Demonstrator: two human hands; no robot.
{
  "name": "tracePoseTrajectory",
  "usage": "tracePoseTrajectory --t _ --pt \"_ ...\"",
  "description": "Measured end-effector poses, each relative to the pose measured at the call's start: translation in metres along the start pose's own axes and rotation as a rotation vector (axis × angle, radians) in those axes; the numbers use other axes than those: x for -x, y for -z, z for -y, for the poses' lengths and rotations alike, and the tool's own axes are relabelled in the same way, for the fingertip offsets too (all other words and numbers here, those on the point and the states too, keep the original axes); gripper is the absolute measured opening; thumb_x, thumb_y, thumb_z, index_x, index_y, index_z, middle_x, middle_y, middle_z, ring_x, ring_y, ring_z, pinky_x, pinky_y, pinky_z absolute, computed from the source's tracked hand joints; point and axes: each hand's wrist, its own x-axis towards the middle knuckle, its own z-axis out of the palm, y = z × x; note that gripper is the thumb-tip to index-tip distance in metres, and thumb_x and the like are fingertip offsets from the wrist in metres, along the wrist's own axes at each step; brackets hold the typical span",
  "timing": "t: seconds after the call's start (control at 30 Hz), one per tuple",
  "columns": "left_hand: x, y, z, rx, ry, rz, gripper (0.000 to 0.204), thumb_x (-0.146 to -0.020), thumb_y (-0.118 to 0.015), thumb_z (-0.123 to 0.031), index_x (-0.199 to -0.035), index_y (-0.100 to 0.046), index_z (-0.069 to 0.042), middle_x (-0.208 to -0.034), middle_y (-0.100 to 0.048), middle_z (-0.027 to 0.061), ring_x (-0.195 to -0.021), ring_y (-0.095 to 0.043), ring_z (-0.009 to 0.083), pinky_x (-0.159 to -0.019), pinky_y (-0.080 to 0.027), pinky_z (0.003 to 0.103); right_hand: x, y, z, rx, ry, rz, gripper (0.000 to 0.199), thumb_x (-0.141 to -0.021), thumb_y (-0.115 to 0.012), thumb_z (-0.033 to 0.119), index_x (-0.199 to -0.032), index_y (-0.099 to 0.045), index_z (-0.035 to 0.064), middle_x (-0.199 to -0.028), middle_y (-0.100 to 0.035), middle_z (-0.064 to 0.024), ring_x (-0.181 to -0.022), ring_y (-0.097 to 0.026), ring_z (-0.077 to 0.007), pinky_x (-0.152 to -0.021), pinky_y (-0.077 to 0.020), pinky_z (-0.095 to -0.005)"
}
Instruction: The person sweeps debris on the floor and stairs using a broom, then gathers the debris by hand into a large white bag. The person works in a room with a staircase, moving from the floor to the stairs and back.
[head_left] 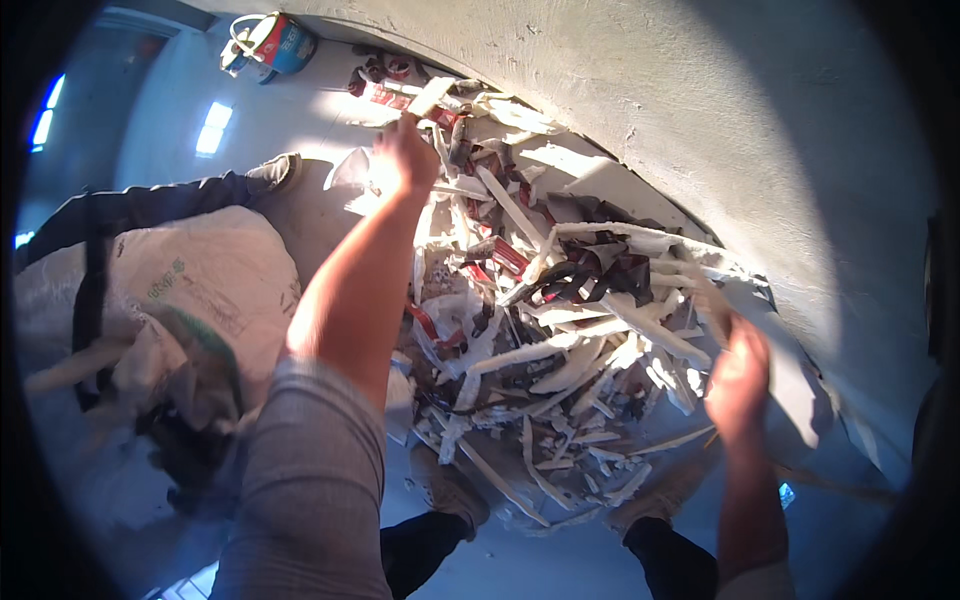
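Observation:
My left hand (405, 155) reaches to the far side of a debris heap, its fingers closed on a short pale strip (432, 97). On the right, my right hand (738, 375) is slightly blurred and closed round the end of a long pale strip (705, 295). Between them lies the heap of broken off-white strips (520, 355), small crumbs and crumpled dark pieces (600, 265). Red printed scraps (508, 255) are mixed in among these. The exact material of the strips cannot be made out.
A white woven sack (200, 265) bulges at the left, beside another person's dark-clothed leg and shoe (275, 172). A blue and red bucket (283, 45) stands at the far left. Along the heap's far right runs a grey plastered wall (700, 110). My shoes (445, 490) are at the heap's near edge.

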Motion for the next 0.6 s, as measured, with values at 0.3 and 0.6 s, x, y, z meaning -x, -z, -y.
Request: tracePoseTrajectory --t 0.3,0.6 --pt "-0.021 -0.066 -0.014 -0.121 -0.122 0.59 0.059 -0.085 -0.048 -0.013 -0.144 -0.045 -0.012 -0.117 -0.066 0.0187 -0.108 -0.063 0.0369 -0.09 -0.051 0.045 0.046 -0.082 -0.17 -0.23 -0.868 0.149 0.039 -0.088 -0.043 -0.003 -0.124 -0.055 -0.0006 -0.113 -0.066 -0.0204 -0.108 -0.063 -0.0332 -0.092 -0.0476 -0.0403" --pt "0.134 0.068 -0.106 0.242 -0.382 0.963 0.038 -0.092 -0.048 -0.022 -0.128 -0.063 -0.025 -0.106 -0.069 0.0162 -0.1 -0.066 0.0356 -0.091 -0.05 0.046 0.051 -0.111 -0.086 -0.175 -0.686 0.227 0.015 -0.086 -0.052 0.006 -0.096 -0.054 -0.0052 -0.087 -0.063 -0.0318 -0.085 -0.064 -0.0465 -0.073 -0.0503 -0.0474"
